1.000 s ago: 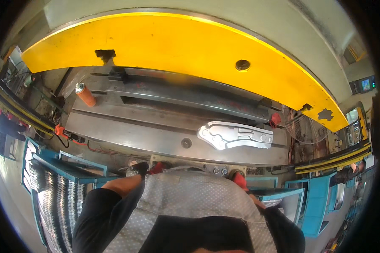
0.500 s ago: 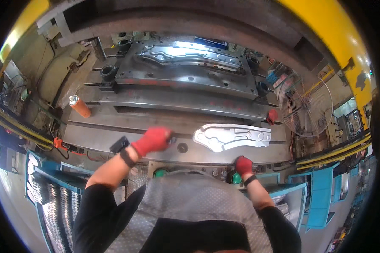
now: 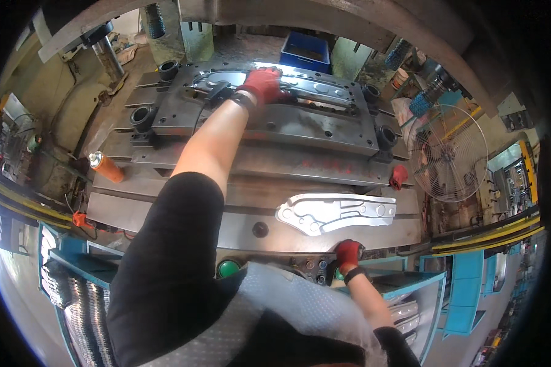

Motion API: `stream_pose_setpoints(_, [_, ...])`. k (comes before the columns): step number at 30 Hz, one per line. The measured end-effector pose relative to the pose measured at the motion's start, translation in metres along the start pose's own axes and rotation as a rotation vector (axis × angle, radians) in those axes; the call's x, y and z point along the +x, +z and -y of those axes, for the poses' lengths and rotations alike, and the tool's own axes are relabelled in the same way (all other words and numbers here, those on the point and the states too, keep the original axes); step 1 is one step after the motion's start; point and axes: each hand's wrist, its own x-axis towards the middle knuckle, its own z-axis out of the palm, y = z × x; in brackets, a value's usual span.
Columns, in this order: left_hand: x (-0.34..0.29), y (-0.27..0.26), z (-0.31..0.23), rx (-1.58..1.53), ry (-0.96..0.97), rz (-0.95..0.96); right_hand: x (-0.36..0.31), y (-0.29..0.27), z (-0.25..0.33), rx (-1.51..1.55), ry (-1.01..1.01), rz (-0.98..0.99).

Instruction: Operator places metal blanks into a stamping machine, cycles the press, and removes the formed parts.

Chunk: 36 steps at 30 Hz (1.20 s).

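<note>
My left hand (image 3: pixel 263 84), in a red glove, reaches far over the die block (image 3: pixel 226 125) onto a shiny stamped metal panel (image 3: pixel 321 88) in the die. Its fingers are bent down at the panel and partly hidden, so I cannot tell whether they grip it. My right hand (image 3: pixel 349 252), also red-gloved, is curled closed at the near edge of the press bed, just above a green push button (image 3: pixel 340 274). I see nothing in it. A second stamped metal panel (image 3: pixel 343 213) lies flat on the bed beyond the right hand.
An orange spray can (image 3: pixel 107 167) stands on the bed's left side. Round guide bushings (image 3: pixel 142 116) rise at the die's corners. Elsewhere are a red object (image 3: pixel 398 177), a wire-cage fan (image 3: pixel 449 153), a blue bin (image 3: pixel 305 52) behind the die, and another green button (image 3: pixel 229 268).
My left hand has moved from above the near bed forward to the panel in the die. The press's upper part stands higher in view. My right hand stays near the green button.
</note>
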Motion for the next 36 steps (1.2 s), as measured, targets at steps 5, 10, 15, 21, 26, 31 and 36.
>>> stream_pose_setpoints(5, [0.026, 0.01, 0.01, 0.081, 0.157, 0.108, 0.002, 0.002, 0.002, 0.082, 0.032, 0.195])
stream_pose_setpoints(10, [-0.009, -0.012, 0.009, 0.214, 0.342, 0.084, 0.007, 0.011, 0.002, 0.045, 0.055, 0.12])
stream_pose_setpoints(15, [-0.141, -0.07, -0.017, 0.197, 0.373, -0.125, 0.0, 0.004, 0.0, 0.033, 0.037, 0.152])
stream_pose_setpoints(21, [-0.315, -0.018, 0.04, 0.134, 0.116, 0.208, -0.005, -0.007, -0.006, 0.03, 0.054, 0.033])
stream_pose_setpoints(26, [-0.378, 0.041, 0.075, 0.009, -0.052, 0.324, -0.006, -0.043, -0.049, 0.615, -0.046, 0.188])
stream_pose_setpoints(31, [-0.392, 0.059, 0.081, -0.095, -0.002, 0.359, 0.014, -0.109, -0.086, 0.523, 0.045, -0.359])
stream_pose_setpoints(36, [-0.395, 0.041, 0.062, -0.057, -0.014, 0.26, 0.063, -0.088, -0.097, 0.321, -0.228, -0.23])
